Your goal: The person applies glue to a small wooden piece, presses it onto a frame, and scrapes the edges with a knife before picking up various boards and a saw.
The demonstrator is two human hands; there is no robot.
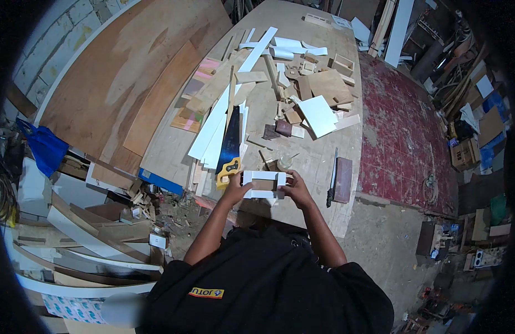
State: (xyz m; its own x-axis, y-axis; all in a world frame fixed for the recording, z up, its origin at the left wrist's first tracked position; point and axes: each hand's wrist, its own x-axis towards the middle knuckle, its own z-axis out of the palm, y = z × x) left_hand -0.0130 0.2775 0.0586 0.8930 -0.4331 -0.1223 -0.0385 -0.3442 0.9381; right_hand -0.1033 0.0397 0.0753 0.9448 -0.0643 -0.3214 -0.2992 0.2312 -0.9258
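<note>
Both of my hands hold a small white rectangular frame (pixel 263 175) above the near end of the workbench. My left hand (pixel 236 190) grips its left end, and my right hand (pixel 297 189) grips its right end, with fingers closed around the edges. Through the middle of the frame a brown surface shows. Just beyond my left hand lies a handsaw (pixel 229 142) with a dark blade and a yellow handle. A small clear container (pixel 289 161) with a thin stick stands behind the frame.
Wood offcuts and a white panel (pixel 318 116) crowd the middle of the workbench (pixel 316 214). Long white strips (pixel 215 125) lie left of them. A reddish-brown block (pixel 342 179) and a thin black-handled tool (pixel 332 181) lie at right. Large boards (pixel 118 72) lean at left.
</note>
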